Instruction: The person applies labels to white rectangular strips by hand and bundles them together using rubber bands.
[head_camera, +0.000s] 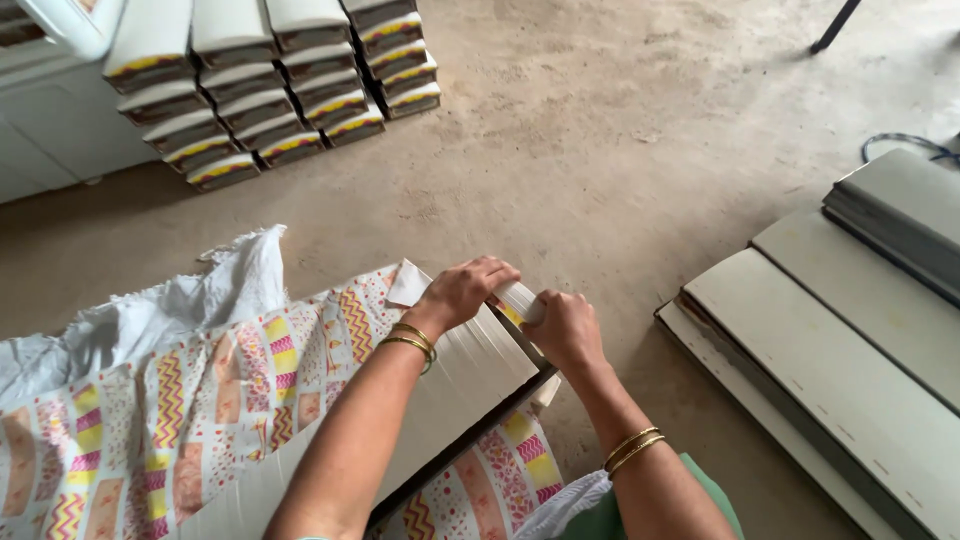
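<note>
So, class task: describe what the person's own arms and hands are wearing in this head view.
Both forearms are bare, with no sleeves or gloves. The left hand has two thin gold bangles at its wrist; the right hand has a matching pair of gold bangles further up its forearm. No rings are discernible.

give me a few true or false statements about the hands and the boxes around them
1. Both hands grip the corner of a flat white box. True: left hand, right hand.
2. Finished boxes are stacked at the top left. True.
3. The wrists are bare. False: gold bangles sit on both.
4. The patterned sheets are plain blue. False: they show yellow, pink and orange zigzags.
5. Grey flat boards lie at the right. True.
</note>
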